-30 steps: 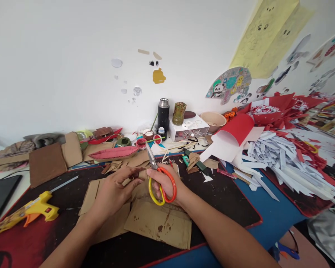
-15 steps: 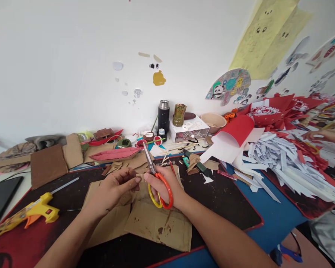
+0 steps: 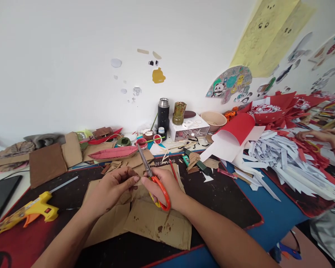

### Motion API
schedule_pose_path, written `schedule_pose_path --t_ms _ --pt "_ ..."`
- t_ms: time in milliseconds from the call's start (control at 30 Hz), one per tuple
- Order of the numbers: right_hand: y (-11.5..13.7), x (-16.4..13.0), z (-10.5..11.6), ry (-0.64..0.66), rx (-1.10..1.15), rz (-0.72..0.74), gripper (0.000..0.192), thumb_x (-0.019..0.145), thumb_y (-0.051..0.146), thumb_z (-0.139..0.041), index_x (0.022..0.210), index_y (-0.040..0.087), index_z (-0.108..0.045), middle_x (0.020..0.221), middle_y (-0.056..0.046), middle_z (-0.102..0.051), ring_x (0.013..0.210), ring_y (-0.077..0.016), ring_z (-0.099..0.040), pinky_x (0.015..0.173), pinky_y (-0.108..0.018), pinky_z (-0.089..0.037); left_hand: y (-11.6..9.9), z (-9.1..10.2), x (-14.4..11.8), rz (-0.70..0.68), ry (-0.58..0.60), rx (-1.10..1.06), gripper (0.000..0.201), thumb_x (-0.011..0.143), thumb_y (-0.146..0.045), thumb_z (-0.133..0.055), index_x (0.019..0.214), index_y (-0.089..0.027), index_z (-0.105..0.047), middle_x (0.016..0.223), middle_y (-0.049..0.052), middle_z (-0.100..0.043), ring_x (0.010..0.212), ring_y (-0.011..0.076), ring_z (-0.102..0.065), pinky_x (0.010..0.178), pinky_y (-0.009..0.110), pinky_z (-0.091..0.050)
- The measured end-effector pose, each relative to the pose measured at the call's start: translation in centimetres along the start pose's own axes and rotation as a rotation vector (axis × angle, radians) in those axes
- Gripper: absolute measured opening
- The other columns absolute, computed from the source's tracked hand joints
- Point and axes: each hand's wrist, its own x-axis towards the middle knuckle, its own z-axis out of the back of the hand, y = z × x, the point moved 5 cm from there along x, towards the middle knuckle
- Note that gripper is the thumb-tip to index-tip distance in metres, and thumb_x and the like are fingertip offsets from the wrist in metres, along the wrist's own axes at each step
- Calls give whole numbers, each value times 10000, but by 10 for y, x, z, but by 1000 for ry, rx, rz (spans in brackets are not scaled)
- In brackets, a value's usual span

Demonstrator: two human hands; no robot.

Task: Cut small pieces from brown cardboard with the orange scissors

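Tipped farther left since the earlier frame, the scissors (image 3: 148,170) sat gripped in the right hand (image 3: 167,183) above the near cardboard (image 3: 159,223), likely not cutting, while the left hand (image 3: 114,188) pinched closed, on what could not be told.

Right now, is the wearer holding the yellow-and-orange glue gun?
No: the glue gun lies on the black-and-red mat, apart from the left hand and the right hand, which holds metal-bladed scissors.
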Motion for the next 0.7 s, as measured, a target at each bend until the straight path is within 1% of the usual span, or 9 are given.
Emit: schedule_pose_path --t_ms 133,233,300,367,433,500,600,700 --pt "-1 1 0 -1 32 3 332 960 520 -768 1032 212 -667 528 85 -551 395 -124 -531 376 -197 -426 -7 -5 1 17 -38 -87 452 811 -657 -830 687 -234 -733 640 1 -638 599 174 -569 592 282 -527" --pt "-2 2 -2 33 85 2 340 966 537 -756 995 220 -633 501 92 -540 382 -120 -507 370 -190 -408 -8 -8 1 33 -49 -95 454 794 -678 -836 724 -234 -773 677 20 -688 611 183 -593 600 294 -551" --pt "0 2 -3 51 95 -11 370 952 559 -762 943 225 -602 495 90 -541 375 -117 -502 364 -190 -404 -7 -7 1 31 -49 -87 444 816 -678 -817 783 -235 -804 747 44 -744 663 204 -641 622 301 -564" --pt "2 3 -2 44 103 -28 408 931 590 -769 908 229 -582 496 89 -542 364 -114 -493 354 -191 -401 -5 -5 1 16 -39 -81 405 837 -642 -812 911 -245 -833 878 69 -804 749 231 -694 661 312 -578" --pt "3 3 -1 19 122 -50 441 907 625 -774 891 230 -577 494 91 -539 353 -112 -485 344 -195 -401 -5 -2 -1 -21 -35 -44 391 823 -582 -837 1049 -263 -835 976 75 -825 824 251 -723 716 328 -588" --pt "5 3 1 4 132 -68 459 890 646 -773 878 232 -575 492 90 -539 345 -113 -481 336 -198 -399 -6 1 -2 -67 -46 48 375 808 -529 -845 1083 -274 -825 948 57 -816 832 254 -725 743 335 -582" --pt "6 3 0 14 122 -69 448 889 632 -765 860 235 -560 491 91 -537 340 -107 -478 339 -194 -392 -10 2 -5 -118 -70 190 264 842 -488 -788 998 -275 -800 857 29 -780 782 241 -707 718 326 -561" --pt "6 2 0 12 112 -69 429 899 620 -751 873 234 -566 494 93 -534 345 -105 -475 351 -194 -389 -15 -3 -7 -131 -57 220 194 858 -436 -756 962 -273 -750 811 9 -752 726 223 -692 672 308 -552"
